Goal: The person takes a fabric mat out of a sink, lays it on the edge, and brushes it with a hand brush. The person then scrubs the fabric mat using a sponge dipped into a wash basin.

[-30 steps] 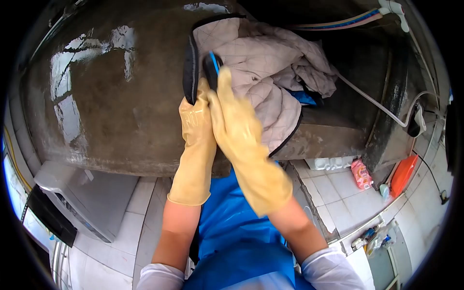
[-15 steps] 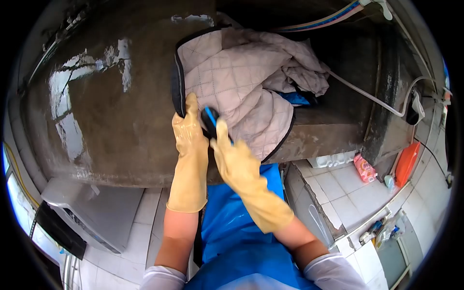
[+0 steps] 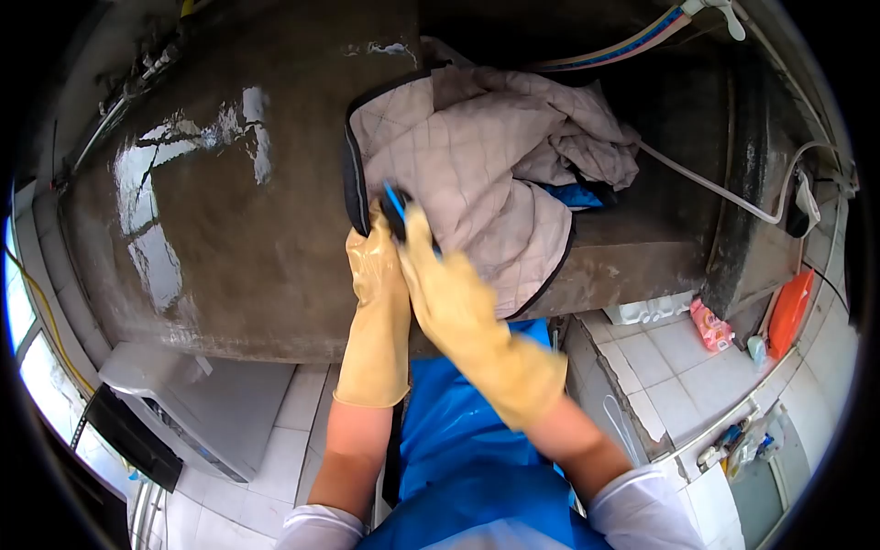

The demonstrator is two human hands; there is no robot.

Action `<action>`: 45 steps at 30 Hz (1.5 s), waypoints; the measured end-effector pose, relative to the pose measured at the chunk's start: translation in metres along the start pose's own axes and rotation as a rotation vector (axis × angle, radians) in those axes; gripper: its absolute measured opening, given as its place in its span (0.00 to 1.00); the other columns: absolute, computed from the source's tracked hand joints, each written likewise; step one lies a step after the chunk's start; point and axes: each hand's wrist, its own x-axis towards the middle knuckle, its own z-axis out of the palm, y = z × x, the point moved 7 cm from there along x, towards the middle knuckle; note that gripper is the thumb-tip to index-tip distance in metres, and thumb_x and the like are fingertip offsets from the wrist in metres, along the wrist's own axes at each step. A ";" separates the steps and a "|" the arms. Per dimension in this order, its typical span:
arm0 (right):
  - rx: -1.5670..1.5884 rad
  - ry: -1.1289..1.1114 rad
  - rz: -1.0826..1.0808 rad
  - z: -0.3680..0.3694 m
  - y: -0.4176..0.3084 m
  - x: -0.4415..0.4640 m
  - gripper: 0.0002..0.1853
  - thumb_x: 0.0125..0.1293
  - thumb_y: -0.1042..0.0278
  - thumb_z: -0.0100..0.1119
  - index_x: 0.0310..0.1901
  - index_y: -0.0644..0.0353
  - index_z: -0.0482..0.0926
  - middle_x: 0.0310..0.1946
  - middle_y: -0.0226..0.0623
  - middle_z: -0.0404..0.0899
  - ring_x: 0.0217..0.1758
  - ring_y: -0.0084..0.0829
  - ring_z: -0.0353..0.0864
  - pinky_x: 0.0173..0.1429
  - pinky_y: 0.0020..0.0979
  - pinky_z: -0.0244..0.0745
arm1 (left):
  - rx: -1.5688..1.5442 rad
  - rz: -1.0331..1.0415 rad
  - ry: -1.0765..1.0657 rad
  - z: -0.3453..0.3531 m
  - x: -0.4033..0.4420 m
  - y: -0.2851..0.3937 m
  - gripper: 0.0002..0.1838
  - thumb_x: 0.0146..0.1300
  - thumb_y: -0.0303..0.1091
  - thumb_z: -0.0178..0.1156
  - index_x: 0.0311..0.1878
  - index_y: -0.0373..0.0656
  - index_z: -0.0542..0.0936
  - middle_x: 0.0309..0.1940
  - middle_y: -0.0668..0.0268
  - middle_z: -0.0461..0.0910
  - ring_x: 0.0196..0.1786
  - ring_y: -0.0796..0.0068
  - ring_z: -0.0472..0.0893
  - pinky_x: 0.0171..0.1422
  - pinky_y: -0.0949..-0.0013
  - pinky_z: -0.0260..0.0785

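Observation:
A pinkish-grey quilted cloth (image 3: pixel 467 137) with dark edging lies bunched on the wet work surface. Both my hands wear long yellow rubber gloves. My left hand (image 3: pixel 374 261) is closed on the cloth's dark left border (image 3: pixel 354 179), near its lower corner. Just right of it, my right hand (image 3: pixel 445 284), slightly blurred, grips a black and blue scrub brush (image 3: pixel 396 209) against the cloth. The brush's underside is hidden. A bit of blue fabric (image 3: pixel 576 195) shows under the folds at right.
The brown worktop (image 3: pixel 220 275) shines with water at left. A striped hose (image 3: pixel 623 46) and a pale thin hose (image 3: pixel 706 179) run at right. Below stand a grey appliance (image 3: pixel 202 394), a pink packet (image 3: pixel 710 325) and an orange-red plastic item (image 3: pixel 790 312).
My right hand and the brush have moved up and left over the cloth, towards its dark border. My left fingers have drawn down along that border. The whole view has shifted slightly.

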 end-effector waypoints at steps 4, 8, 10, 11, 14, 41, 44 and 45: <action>0.103 -0.010 0.031 0.000 0.008 0.019 0.31 0.79 0.57 0.63 0.79 0.55 0.73 0.25 0.40 0.80 0.22 0.37 0.79 0.24 0.40 0.71 | -0.215 -0.057 0.015 0.004 -0.010 0.003 0.35 0.71 0.62 0.68 0.60 0.35 0.86 0.34 0.65 0.83 0.34 0.69 0.80 0.42 0.64 0.75; 0.315 -0.021 0.085 0.006 0.009 0.015 0.29 0.78 0.58 0.63 0.77 0.56 0.75 0.28 0.37 0.83 0.20 0.38 0.77 0.23 0.41 0.74 | -0.123 0.044 -0.102 0.003 -0.003 0.004 0.36 0.70 0.63 0.68 0.62 0.35 0.85 0.39 0.61 0.85 0.43 0.68 0.82 0.51 0.63 0.76; 0.289 -0.054 0.057 -0.004 0.009 0.007 0.29 0.80 0.57 0.62 0.77 0.57 0.74 0.27 0.43 0.83 0.21 0.45 0.78 0.24 0.45 0.74 | -0.119 -0.026 -0.059 0.003 -0.004 0.003 0.37 0.71 0.61 0.68 0.67 0.37 0.83 0.51 0.56 0.86 0.51 0.63 0.84 0.60 0.60 0.77; 0.259 -0.125 0.065 0.000 0.013 0.011 0.28 0.80 0.57 0.61 0.76 0.57 0.75 0.31 0.43 0.85 0.22 0.42 0.79 0.24 0.42 0.75 | -0.180 -0.053 -0.038 0.004 -0.007 -0.001 0.37 0.71 0.60 0.69 0.71 0.39 0.82 0.61 0.52 0.86 0.57 0.59 0.85 0.65 0.58 0.78; 0.243 -0.080 0.086 0.016 0.023 0.050 0.26 0.81 0.56 0.58 0.75 0.56 0.77 0.41 0.45 0.90 0.29 0.40 0.86 0.31 0.40 0.81 | -0.177 0.006 -0.079 0.002 -0.002 0.003 0.41 0.70 0.62 0.69 0.71 0.34 0.80 0.61 0.52 0.86 0.59 0.59 0.85 0.65 0.60 0.77; 1.435 -0.139 0.720 0.034 0.046 -0.020 0.24 0.67 0.68 0.79 0.60 0.65 0.80 0.38 0.24 0.79 0.36 0.18 0.74 0.39 0.27 0.74 | -0.203 0.181 -0.136 -0.047 -0.011 0.035 0.36 0.71 0.40 0.72 0.79 0.46 0.72 0.73 0.56 0.79 0.73 0.60 0.80 0.78 0.59 0.71; 1.129 0.000 0.412 0.043 0.030 -0.038 0.38 0.65 0.75 0.74 0.76 0.67 0.69 0.49 0.49 0.86 0.48 0.40 0.88 0.47 0.37 0.83 | 0.029 0.627 0.076 -0.053 -0.028 0.093 0.32 0.73 0.49 0.69 0.75 0.45 0.78 0.71 0.55 0.81 0.72 0.61 0.81 0.74 0.63 0.74; 0.972 0.158 0.260 0.048 0.027 -0.047 0.40 0.66 0.78 0.71 0.78 0.67 0.66 0.53 0.56 0.87 0.53 0.48 0.91 0.50 0.42 0.84 | 0.195 0.655 0.099 -0.047 -0.029 0.116 0.33 0.72 0.51 0.70 0.74 0.45 0.79 0.71 0.56 0.81 0.73 0.60 0.81 0.75 0.62 0.73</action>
